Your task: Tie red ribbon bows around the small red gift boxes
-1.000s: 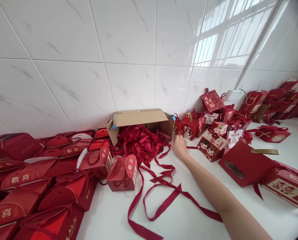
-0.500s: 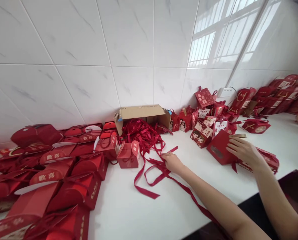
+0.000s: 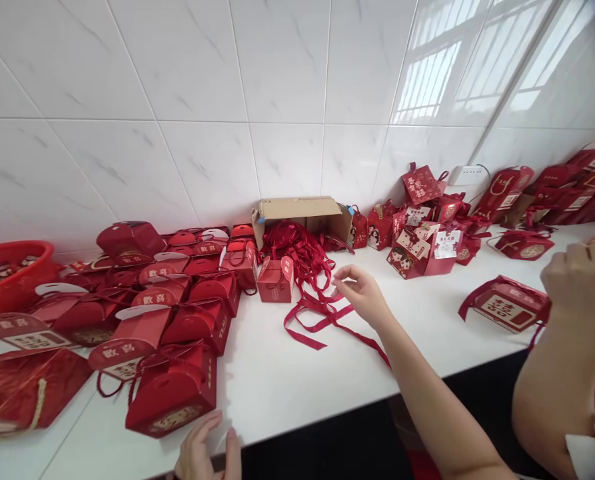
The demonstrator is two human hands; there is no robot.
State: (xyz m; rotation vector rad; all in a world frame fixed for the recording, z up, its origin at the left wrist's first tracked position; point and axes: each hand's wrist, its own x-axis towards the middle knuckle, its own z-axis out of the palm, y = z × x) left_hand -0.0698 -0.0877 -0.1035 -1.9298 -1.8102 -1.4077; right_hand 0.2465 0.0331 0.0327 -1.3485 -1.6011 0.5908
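The head view showed a white counter [image 3: 287,387] against a white tiled wall [image 3: 277,87]. Three hands were in sight.

The person's left hand [image 3: 364,300] hung open, fingers loosely spread, just above the loose ribbons [image 3: 317,320] trailing across the middle of the counter. Whether it touched a strand could not be told. Its forearm crossed over one long strand.

The right hand [image 3: 580,283] was raised at the right edge, curled into a fist. Whether it gripped anything could not be told. One flat red box [image 3: 507,307] lay on the counter just beside it.

A third hand [image 3: 207,450], another person's, rested at the near edge of the counter, fingers open.

One cardboard box [image 3: 302,208] lay on its side against the wall, and a heap of red ribbon [image 3: 297,247] spilled from it toward the loose ribbons. One small red gift box [image 3: 276,281] stood just left of the heap.

Further left sat well over a dozen red gift boxes [image 3: 177,313], too crowded to count exactly, and one red basket [image 3: 12,267]. Right of the cardboard box stood a smaller cluster of printed boxes [image 3: 422,233]. More red boxes [image 3: 567,187] lined the far right wall.
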